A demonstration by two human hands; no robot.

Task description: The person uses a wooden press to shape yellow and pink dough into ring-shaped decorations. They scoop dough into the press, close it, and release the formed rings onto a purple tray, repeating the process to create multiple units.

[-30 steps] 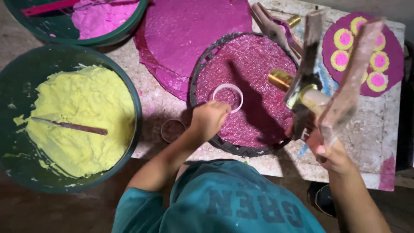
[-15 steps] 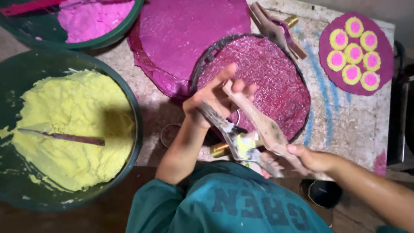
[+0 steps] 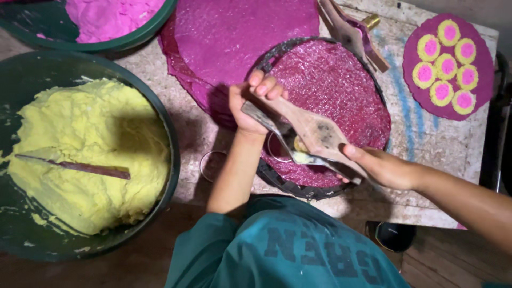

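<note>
My left hand grips the broad end of a hinged wooden press. My right hand holds its two handle ends, squeezed together. A lump of yellow dough shows between the press's leaves. The press hangs over the near left part of a round tray lined with a magenta sheet. A small ring lies on the tray, partly hidden under the press.
A green tub of yellow dough with a stick stands at left; a pink dough tub behind it. Magenta sheets, a second wooden press, a disc of yellow-pink pieces, another ring and a dark cup lie around.
My right hand brought the press down from the upper right. My left hand left the ring on the tray and took hold of the press's broad end.
</note>
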